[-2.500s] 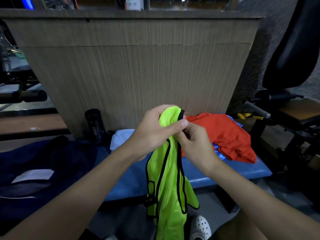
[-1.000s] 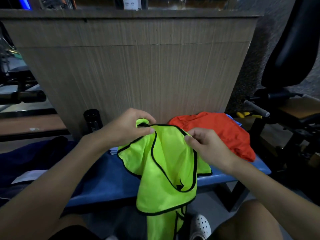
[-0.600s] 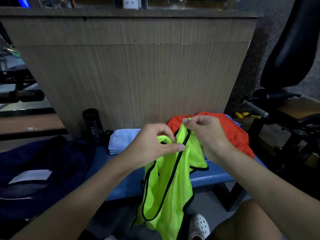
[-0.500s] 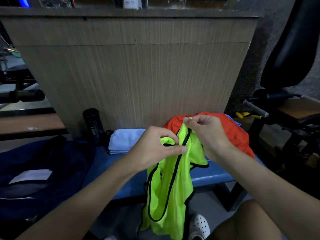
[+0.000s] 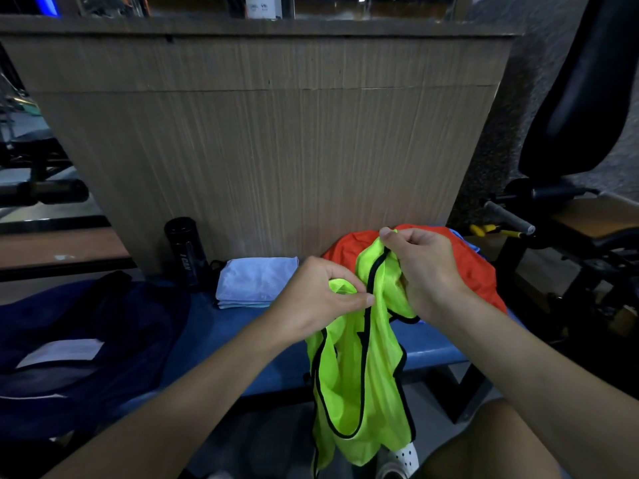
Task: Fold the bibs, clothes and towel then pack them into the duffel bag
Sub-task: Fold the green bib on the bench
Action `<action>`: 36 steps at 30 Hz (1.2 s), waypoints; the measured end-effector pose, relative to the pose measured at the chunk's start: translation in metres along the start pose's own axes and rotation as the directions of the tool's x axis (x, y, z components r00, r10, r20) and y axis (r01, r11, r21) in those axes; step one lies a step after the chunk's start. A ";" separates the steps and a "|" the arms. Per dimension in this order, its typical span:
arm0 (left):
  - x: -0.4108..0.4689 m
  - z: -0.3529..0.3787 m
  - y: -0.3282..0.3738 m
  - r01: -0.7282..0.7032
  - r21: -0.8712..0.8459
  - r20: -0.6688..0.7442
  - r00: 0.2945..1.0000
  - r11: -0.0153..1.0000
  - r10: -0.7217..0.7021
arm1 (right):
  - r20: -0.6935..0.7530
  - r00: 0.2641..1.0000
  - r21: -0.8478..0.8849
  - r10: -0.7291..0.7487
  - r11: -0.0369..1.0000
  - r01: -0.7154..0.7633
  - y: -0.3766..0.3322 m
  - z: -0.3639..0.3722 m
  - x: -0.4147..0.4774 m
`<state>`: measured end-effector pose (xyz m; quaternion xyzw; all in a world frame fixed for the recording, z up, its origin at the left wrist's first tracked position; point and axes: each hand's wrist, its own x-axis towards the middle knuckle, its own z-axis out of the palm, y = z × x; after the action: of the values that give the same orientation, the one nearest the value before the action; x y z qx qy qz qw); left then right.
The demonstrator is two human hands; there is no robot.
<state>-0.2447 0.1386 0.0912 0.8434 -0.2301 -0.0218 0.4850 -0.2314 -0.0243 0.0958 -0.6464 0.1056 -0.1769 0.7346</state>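
The task looks to be at an early stage. One pale towel (image 5: 257, 283) already lies folded in a neat stack on the blue table (image 5: 221, 337), just beside a single black bottle (image 5: 186, 254), while the dark duffel bag (image 5: 86, 323) sits slumped at the left end; nothing bright shows inside it, though its interior is too dim to be sure. One neon green bib (image 5: 359, 375) is in hand and not yet folded: it hangs in front of the table edge, its lower part drooping toward the floor near one white shoe (image 5: 404, 456). The left hand (image 5: 321, 299) pinches the bib's black-trimmed edge between thumb and fingers (image 5: 332, 269), and the right hand (image 5: 425, 271), held a little higher, has its fingers curled round another part of the top edge. Behind the hands one orange garment (image 5: 480, 278) lies crumpled on the table, with a light blue piece (image 5: 466, 242) showing beneath it; whether those are bibs or clothes cannot be told. So, by this count, one item is folded, one is being worked, at least two are left, and all the packing remains.
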 end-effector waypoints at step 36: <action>0.004 -0.048 0.026 -0.033 -0.174 0.053 0.998 0.984 0.043 | 0.720 0.679 -0.100 -0.144 0.946 0.307 -0.012 -0.014 -0.023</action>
<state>-0.2380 0.1651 0.1389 0.7926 -0.2570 -0.0565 0.5500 -0.2590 -0.0289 0.1039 -0.7473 -0.2449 0.0056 0.6177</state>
